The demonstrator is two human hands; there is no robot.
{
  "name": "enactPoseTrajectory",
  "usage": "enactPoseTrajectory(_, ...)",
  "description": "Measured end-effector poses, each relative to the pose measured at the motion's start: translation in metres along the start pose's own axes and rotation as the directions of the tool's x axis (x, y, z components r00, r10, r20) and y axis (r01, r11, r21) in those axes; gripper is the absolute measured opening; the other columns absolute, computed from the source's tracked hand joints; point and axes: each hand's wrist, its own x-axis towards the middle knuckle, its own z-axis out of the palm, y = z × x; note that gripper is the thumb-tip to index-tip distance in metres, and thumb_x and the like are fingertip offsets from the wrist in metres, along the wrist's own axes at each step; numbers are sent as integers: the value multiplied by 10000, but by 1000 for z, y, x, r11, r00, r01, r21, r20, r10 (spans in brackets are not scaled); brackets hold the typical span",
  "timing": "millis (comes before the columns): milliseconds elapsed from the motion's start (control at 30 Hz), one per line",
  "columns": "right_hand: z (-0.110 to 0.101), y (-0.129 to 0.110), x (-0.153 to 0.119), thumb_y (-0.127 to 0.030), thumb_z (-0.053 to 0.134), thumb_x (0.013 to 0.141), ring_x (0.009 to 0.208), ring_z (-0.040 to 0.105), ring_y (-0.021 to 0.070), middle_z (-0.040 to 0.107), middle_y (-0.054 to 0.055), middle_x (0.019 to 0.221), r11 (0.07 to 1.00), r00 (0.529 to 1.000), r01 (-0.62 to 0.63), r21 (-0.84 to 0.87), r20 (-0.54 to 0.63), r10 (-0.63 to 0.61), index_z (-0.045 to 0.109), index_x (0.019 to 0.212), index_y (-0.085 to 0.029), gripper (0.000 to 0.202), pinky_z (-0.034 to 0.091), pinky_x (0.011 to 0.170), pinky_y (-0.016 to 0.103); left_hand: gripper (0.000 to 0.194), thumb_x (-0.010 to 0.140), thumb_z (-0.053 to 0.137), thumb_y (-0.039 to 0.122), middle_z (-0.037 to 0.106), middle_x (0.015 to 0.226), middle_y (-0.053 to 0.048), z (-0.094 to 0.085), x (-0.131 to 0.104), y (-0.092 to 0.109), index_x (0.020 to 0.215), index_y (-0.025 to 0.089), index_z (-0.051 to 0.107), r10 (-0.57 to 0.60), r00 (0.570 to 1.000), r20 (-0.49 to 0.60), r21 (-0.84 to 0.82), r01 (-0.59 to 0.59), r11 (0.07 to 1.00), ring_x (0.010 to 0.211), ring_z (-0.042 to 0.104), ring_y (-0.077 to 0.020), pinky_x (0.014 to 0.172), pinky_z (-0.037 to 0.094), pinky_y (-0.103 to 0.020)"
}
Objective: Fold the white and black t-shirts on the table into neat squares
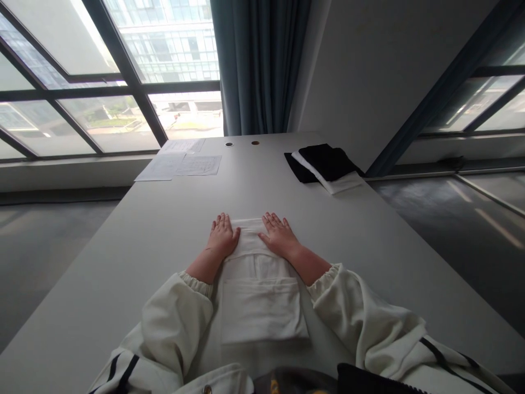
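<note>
Jacket (227,378): off-white, at the lower edge of the view, its loose sleeves reaching forward on either side.
Cloth (262,314): white, folded in layers, lying flat on the table in front of the person; a wide panel at the near end, a narrower band at the far end.
Long axis: from the person toward the far end of the table, roughly parallel to its length.
Cloth and hands: the far band lies between the two hands; the rest extends back from them, between the forearms, toward the person.
Nearer hand: neither clearly; each is at its own side of the band.
Left hand (223,236): palm down, flat, fingers extended forward, thumb toward the cloth; touching the left edge of the band, gripping nothing visible.
Right hand (280,236): palm down, fingers extended and slightly spread, thumb pointing inward; resting on the right edge of the band, nothing seen in its grasp.
Table (164,246): pale, smooth, beneath both hands.
Stack (326,162): black and white folded fabric, beyond the right hand, well apart from the cloth.
Papers (199,165): flat at the far left, near the window (180,44).
</note>
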Motion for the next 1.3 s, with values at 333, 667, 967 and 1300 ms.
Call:
enactPoseTrajectory(333, -2, 11, 15, -529, 384, 1100, 1652, 181, 308, 251, 117, 1776, 1000, 999, 1, 11, -48, 0, 339, 1694, -194, 683, 100, 1327, 571, 762, 1065, 400, 482, 259, 1750, -231, 1, 28, -12, 1680, 51, 272, 115, 993, -39, -102, -118, 988, 1652, 169, -355, 1337, 157, -559)
enactPoseTrajectory(667, -2, 28, -62, -314, 541, 1021, 1616, 261, 352, 489, 183, 1619, 929, 871, 326, 177, -439, -222, 632, 1455, -167, 467, 316, 1283, 591, 498, 1012, 593, 486, 370, 1719, -130, -35, -84, -22, 1456, 259, 586, 477, 848, -233, -223, -524, 822, 1642, 207, -368, 1264, 345, -587)
enactPoseTrajectory(967, 7, 2, -184, -481, 762, 922, 1277, 591, 304, 694, 107, 1255, 680, 709, 703, 209, -279, -647, 725, 1134, -242, 322, 482, 1150, 508, 399, 805, 831, 384, 671, 1315, -69, -61, -188, -17, 1172, 292, 702, 656, 754, 47, -366, -598, 713, 1215, 630, -276, 1103, 484, -422)
enactPoseTrajectory(1300, 11, 3, -184, -242, 748, 883, 1258, 622, 301, 690, 133, 1286, 759, 785, 614, 214, -266, -560, 710, 1197, -221, 317, 460, 1185, 544, 529, 769, 690, 189, 611, 1489, -95, -54, -193, -25, 1288, 285, 664, 618, 785, 48, -368, -562, 741, 1360, 567, -316, 1178, 433, -479)
